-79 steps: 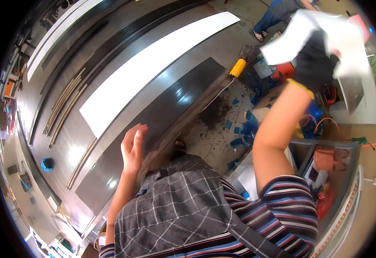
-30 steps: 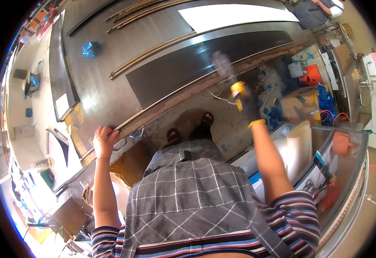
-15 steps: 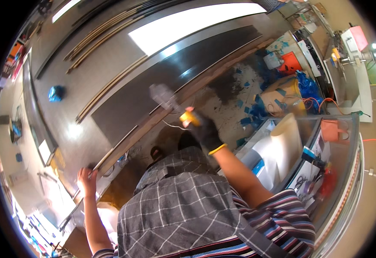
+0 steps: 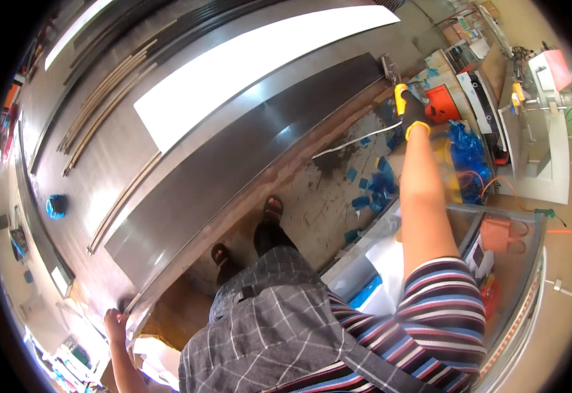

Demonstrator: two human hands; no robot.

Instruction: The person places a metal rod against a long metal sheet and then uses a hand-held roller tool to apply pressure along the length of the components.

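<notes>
At the far end of the table edge, my right hand (image 4: 413,108), in a black fingerless glove with a yellow cuff, is closed round the yellow handle of a hand tool (image 4: 400,98) with a grey head. A white cord hangs below that hand. The tool's head is at the far right end of a long dark sheet (image 4: 247,150) on the metal table. My bare left hand (image 4: 115,325) is at the near left table corner, its fingers closed at the end of a thin strip (image 4: 141,293) along the edge. What lies between those fingers is partly hidden.
A long white panel (image 4: 260,72) lies beyond the dark sheet, with thin rods (image 4: 103,111) and a blue wad (image 4: 55,206) on the table. Blue scraps (image 4: 384,183) litter the floor. A framed bin (image 4: 371,268) with white sheets stands at my right, near an orange-red container (image 4: 442,105).
My right hand has carried the tool away along the edge to the sheet's far right end, and the arm is now stretched out. My left hand stays by the near corner.
</notes>
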